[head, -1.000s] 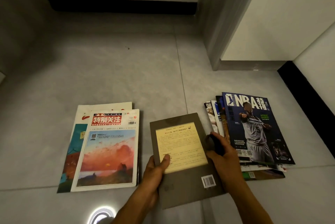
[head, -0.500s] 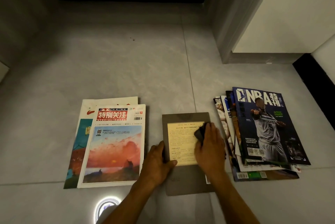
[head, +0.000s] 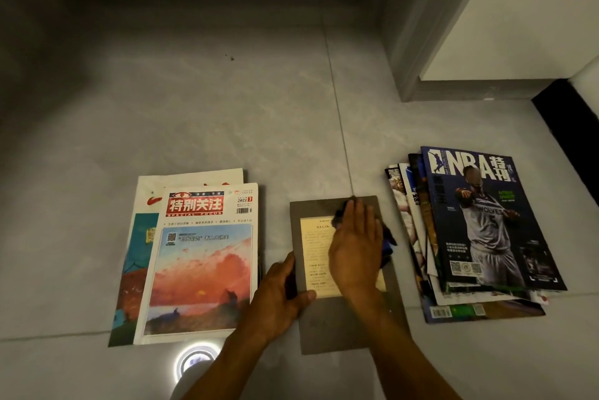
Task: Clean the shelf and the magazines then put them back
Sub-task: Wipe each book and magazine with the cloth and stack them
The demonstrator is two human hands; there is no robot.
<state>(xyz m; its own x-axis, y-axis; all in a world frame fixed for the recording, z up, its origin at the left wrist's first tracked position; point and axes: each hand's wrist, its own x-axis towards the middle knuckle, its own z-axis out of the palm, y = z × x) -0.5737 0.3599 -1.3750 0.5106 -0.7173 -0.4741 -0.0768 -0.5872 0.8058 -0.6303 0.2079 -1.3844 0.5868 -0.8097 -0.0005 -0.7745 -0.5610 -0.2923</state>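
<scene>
Head view, left to right. Left pile of two magazines (head: 197, 257) on the floor (head: 227, 114): top cover has a red banner with large Chinese characters, "SPECIAL FOCUS" under it, "2021" and "7" at the corner, a barcode, a sunset picture. Left hand (head: 278, 297) grips the near-left edge of the grey book (head: 340, 273), thumb on top pinning it. Right hand (head: 356, 244) lies flat, fingers straight and together, pressing a dark cloth (head: 387, 239) onto the cover's far part. Yellow panel text too small to read. Right pile (head: 479, 231) fanned, top cover reads "NBA" plus Chinese characters, jersey "WOLVES 5". Shelf not in view. Tip: keep the left hold firm so the book cannot slide, wipe with full flat strokes edge to edge, then do the spine.
</scene>
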